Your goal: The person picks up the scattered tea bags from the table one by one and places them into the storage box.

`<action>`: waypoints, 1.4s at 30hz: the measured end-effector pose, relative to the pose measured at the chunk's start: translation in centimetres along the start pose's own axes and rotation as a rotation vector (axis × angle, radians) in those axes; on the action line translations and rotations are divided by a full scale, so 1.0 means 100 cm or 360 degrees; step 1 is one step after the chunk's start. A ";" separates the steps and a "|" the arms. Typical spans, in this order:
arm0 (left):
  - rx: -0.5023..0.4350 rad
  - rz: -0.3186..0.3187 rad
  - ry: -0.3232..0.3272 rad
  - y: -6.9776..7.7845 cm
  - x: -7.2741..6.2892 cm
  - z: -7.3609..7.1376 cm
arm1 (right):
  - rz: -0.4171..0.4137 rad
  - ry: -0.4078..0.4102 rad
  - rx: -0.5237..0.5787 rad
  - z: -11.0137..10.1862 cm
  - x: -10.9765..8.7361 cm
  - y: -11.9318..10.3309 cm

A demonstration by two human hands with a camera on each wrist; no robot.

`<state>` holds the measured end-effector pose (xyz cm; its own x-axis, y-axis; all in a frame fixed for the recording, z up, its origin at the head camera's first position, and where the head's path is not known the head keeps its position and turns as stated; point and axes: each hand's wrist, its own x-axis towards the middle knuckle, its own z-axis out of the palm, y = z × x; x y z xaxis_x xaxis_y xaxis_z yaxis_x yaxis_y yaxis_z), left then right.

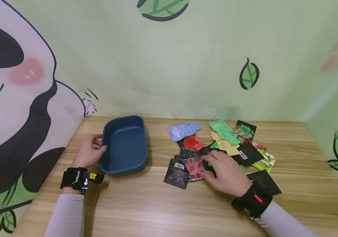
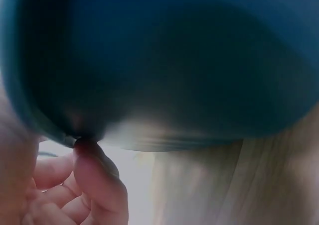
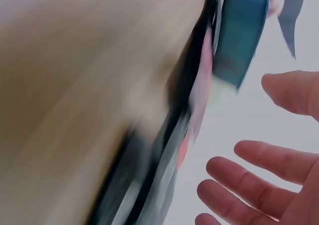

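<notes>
A deep blue rectangular bin [image 1: 124, 169] with rounded corners stands on the left of the table, nothing inside it. My left hand [image 1: 89, 153] pinches its left rim, thumb over the edge and fingers outside; the left wrist view shows this grip close up. On the right, my right hand [image 1: 226, 172] hovers over a loose pile of tea sachets, fingers spread and holding nothing. Nearest its fingertips lies a pink-and-black sachet [image 1: 194, 167], beside a black sachet [image 1: 176, 173] with a barcode label. A red sachet [image 1: 193, 143] lies just behind them. The hand hides part of the pile.
Farther back lie a blue LeTea packet [image 1: 183, 130], a green packet [image 1: 222, 130] and a yellow one [image 1: 225, 144]. Black sachets [image 1: 248, 153] and a lime-green sachet [image 1: 266, 161] spread to the right. Behind the wooden table [image 1: 145, 207] hangs a printed panda backdrop [image 1: 186, 72].
</notes>
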<state>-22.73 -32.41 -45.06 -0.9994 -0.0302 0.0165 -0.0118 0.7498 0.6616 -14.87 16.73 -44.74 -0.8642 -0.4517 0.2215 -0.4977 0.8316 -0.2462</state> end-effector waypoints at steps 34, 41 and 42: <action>-0.0700 0.0121 -0.0453 0.058 -0.042 0.073 | 0.0248 -0.0289 0.0366 0.018 0.023 -0.014; -0.0774 0.0138 -0.0595 0.072 -0.054 0.086 | 0.0345 -0.0085 0.0553 -0.016 0.012 0.010; -0.0780 0.0140 -0.0611 0.074 -0.055 0.087 | 0.0366 -0.0036 0.0569 -0.023 0.011 0.013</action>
<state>-17.59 -20.93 -46.79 -0.9374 0.3255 -0.1237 -0.0036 0.3460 0.9382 -16.28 18.10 -42.63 -0.9551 -0.2779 0.1027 -0.2824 0.7488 -0.5996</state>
